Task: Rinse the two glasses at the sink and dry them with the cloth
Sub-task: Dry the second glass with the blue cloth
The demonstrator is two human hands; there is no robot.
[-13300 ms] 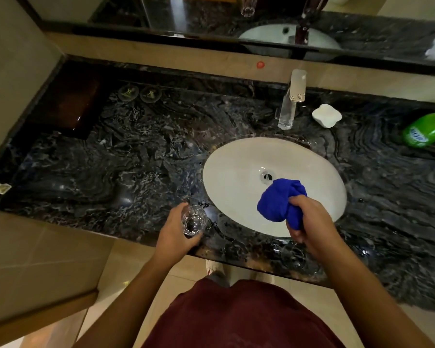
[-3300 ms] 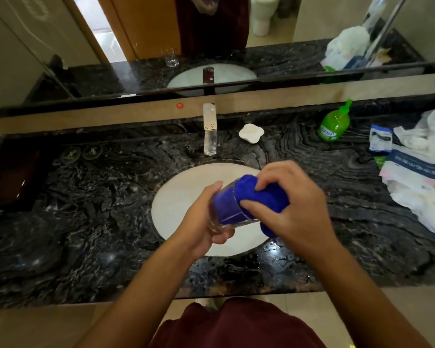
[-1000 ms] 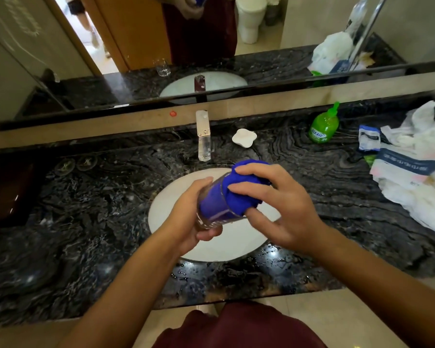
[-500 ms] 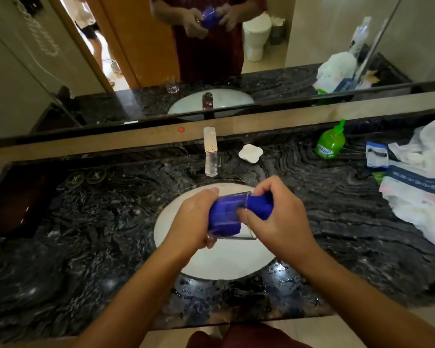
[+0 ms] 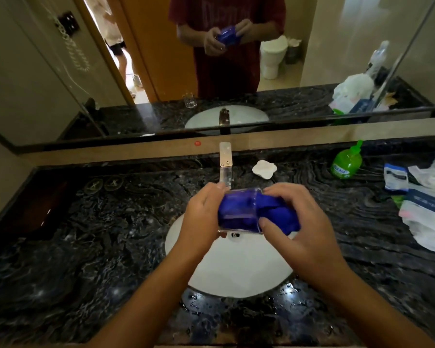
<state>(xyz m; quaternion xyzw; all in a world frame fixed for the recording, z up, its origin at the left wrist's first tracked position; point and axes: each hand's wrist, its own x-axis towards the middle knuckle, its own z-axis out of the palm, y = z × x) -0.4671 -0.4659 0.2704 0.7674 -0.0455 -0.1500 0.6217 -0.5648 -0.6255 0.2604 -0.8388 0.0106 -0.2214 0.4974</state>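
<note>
While the glass lies on its side above the sink, drying looks to be under way and rinsing of this one seems done, to judge by the cloth stuffed inside it. Starting at the left, the left hand wraps its curled fingers round the base end of the glass and holds it level, just in front of the faucet. Between the two hands the blue cloth fills the glass and bulges out of its mouth. To the right, the right hand grips that bulging wad, with fingers curled over the top and the thumb pressed at the rim, placed to twist the cloth round inside.

A second glass shows only in the mirror, standing on the countertop; on the counter itself it is out of sight, probably hidden below the arms. Whether it is already rinsed or dried I cannot tell. Water drops lie on the counter just nearer than the hands. Well off to the right of the right hand stand a green soap bottle and some plastic bags.
</note>
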